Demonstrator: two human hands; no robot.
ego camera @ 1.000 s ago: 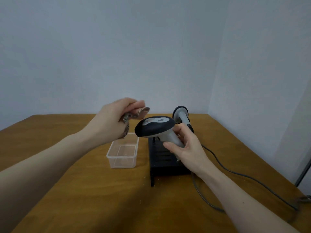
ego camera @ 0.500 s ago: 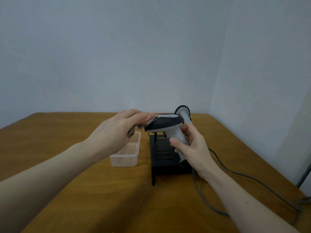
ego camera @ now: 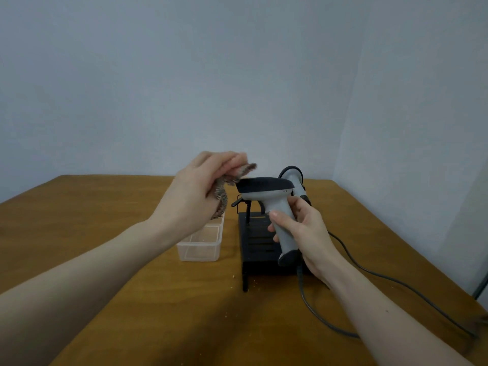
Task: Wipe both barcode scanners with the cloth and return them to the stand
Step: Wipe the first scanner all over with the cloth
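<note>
My right hand grips the grey handle of a barcode scanner with a black head, held level above the black stand. My left hand holds a bunched brownish cloth against the front of the scanner's head. A second scanner sits upright at the back of the stand, partly hidden behind the first one. The held scanner's cable trails off to the right.
A clear plastic tub stands left of the stand, partly under my left hand. The wooden table ends at a wall behind and another wall on the right. Crumbs lie near the stand's front.
The scanner has been turned so its head lies level and side-on. My left hand with the cloth has shifted along the head's front edge.
</note>
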